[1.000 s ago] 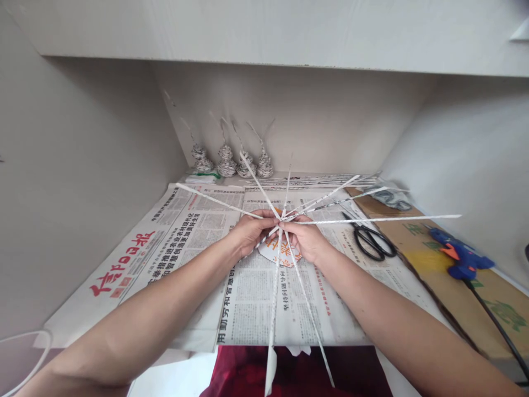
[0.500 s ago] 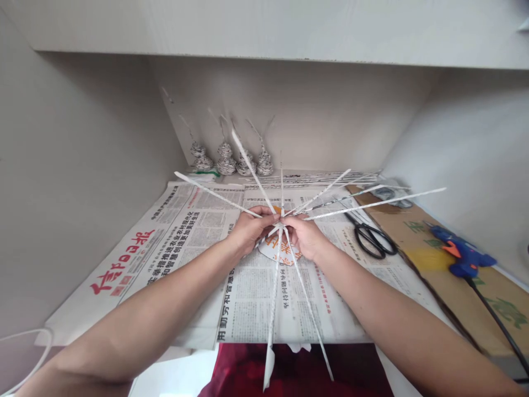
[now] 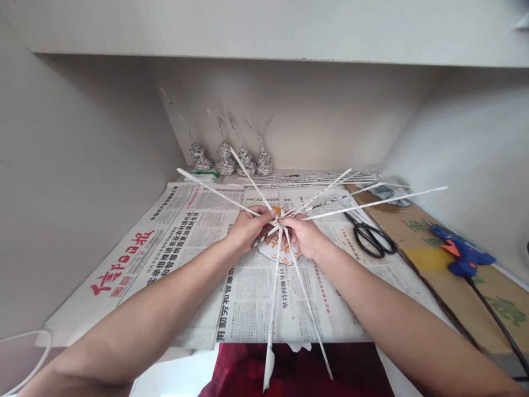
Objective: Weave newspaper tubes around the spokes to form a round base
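Observation:
Several rolled paper sticks spread like spokes from one crossing point in the middle of the head view. My left hand pinches the sticks at the left of that crossing. Against its right side my right hand is closed too, thumb and fingertips on the crossing. Two sticks point toward me, the others fan out to the sides and away. Under the hands lies a white piece of card with orange characters, partly covered by fingers and sticks. My fingers hide the exact join.
Newspaper covers the tabletop. Black-handled scissors lie to the right, and a blue glue gun rests on cardboard. Woven paper gourds stand at the back left, beside a bundle of paper sticks. A shelf overhangs.
The far-pointing stick left of centre has tipped lower, and the one standing up in the middle has dropped from sight. Both hands keep their hold at the crossing.

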The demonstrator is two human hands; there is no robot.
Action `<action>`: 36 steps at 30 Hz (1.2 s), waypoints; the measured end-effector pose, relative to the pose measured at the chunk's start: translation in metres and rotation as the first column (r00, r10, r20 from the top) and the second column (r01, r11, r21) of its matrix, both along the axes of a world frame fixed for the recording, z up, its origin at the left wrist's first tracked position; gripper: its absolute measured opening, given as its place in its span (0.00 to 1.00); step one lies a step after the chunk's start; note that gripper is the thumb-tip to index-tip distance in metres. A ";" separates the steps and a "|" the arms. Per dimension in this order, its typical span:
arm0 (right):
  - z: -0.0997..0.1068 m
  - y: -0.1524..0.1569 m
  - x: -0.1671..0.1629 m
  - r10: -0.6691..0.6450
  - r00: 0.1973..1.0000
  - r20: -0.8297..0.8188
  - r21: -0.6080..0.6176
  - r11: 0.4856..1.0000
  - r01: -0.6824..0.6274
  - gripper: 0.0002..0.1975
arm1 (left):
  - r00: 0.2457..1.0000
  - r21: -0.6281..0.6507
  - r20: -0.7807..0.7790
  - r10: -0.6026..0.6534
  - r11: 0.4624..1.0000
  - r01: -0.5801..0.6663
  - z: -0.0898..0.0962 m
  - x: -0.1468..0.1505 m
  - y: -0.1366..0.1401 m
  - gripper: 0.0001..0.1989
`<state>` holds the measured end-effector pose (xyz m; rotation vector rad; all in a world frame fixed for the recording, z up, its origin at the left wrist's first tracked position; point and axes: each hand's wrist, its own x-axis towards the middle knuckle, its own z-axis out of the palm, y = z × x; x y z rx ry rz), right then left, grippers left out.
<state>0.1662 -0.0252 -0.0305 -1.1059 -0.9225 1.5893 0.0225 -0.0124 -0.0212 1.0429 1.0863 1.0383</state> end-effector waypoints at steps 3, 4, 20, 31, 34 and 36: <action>-0.003 0.002 0.003 -0.010 1.000 -0.012 0.002 1.000 0.010 0.05 | 0.937 -0.073 -0.282 -0.204 0.979 0.191 0.012 -0.018 0.004 0.27; -0.004 0.002 0.003 -0.008 1.000 -0.011 0.011 1.000 0.008 0.05 | 0.878 -0.055 -0.401 -0.261 0.964 0.261 0.019 -0.024 0.004 0.29; -0.006 0.002 0.006 0.059 0.998 -0.017 0.019 0.998 -0.059 0.04 | 0.894 0.294 -0.403 -0.194 0.898 0.327 -0.001 -0.022 0.013 0.08; -0.002 0.002 0.013 0.146 0.986 -0.086 0.005 0.989 -0.146 0.04 | 0.940 0.183 -0.259 -0.223 0.944 0.274 0.008 -0.019 0.006 0.11; -0.003 0.002 0.014 0.129 0.984 -0.122 -0.012 0.991 -0.131 0.03 | 0.948 0.162 -0.243 -0.207 0.955 0.250 0.008 -0.017 0.005 0.10; -0.003 0.002 0.013 0.104 0.985 -0.134 -0.006 0.994 -0.105 0.02 | 0.946 0.161 -0.248 -0.209 0.954 0.253 0.006 -0.017 0.006 0.11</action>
